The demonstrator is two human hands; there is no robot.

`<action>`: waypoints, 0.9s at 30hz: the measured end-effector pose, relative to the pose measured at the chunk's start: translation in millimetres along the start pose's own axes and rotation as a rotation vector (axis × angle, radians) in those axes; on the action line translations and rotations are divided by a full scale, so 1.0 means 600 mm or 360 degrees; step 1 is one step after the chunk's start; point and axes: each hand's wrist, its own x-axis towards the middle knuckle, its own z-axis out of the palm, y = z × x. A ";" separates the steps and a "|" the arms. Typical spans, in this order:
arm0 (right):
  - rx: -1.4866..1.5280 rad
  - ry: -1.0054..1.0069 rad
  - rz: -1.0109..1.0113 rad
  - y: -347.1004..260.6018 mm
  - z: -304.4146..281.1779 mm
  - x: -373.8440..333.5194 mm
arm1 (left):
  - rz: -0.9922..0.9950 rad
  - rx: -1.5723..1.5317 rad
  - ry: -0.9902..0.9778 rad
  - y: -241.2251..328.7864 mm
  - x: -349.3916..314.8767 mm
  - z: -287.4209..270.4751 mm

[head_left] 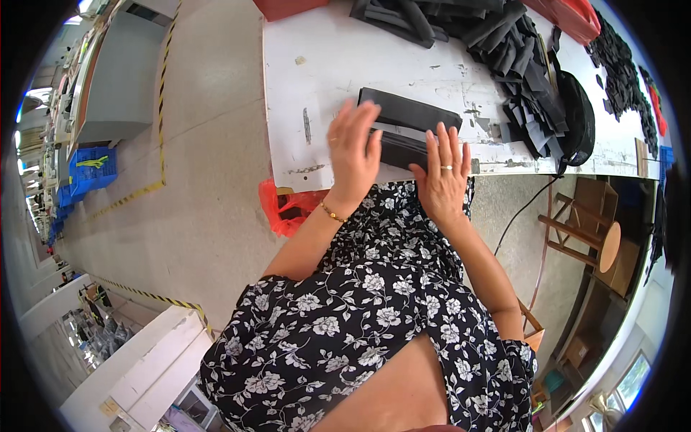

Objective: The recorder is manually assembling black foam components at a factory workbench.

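Observation:
Two black strip-shaped bundles of what looks like fabric lie side by side near the front edge of the white table. The farther bundle point(412, 111) slants down to the right; the nearer bundle point(400, 150) is partly covered by my hands. At their left ends, my left hand point(354, 153) is raised with its fingers stretched, slightly blurred, holding nothing. My right hand point(442, 180) rests with straight, spread fingers over the right end of the nearer bundle, its fingertips by the farther one. Whether its palm presses down is hidden.
Loose black pieces point(504, 50) heap across the back and right of the white table point(302, 86). A black mesh item point(578, 119) with a cable lies at the right. Below the table are a red plastic bag point(281, 209) and a wooden stool point(608, 245).

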 end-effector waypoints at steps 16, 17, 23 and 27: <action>0.0134 -0.0565 0.0002 0.041 0.034 0.036 | 0.0127 0.0376 -0.0890 -0.043 0.023 0.092; 0.0193 -0.0538 0.0006 0.037 0.018 0.047 | 0.0132 0.0411 -0.0908 -0.042 0.029 0.088; 0.0364 0.0259 0.0471 0.189 -0.067 0.095 | 0.0181 0.0260 -0.0689 -0.006 0.130 0.048; 0.0279 0.0431 0.0871 0.344 -0.078 0.099 | -0.0597 -0.0662 -0.0393 -0.047 0.243 0.118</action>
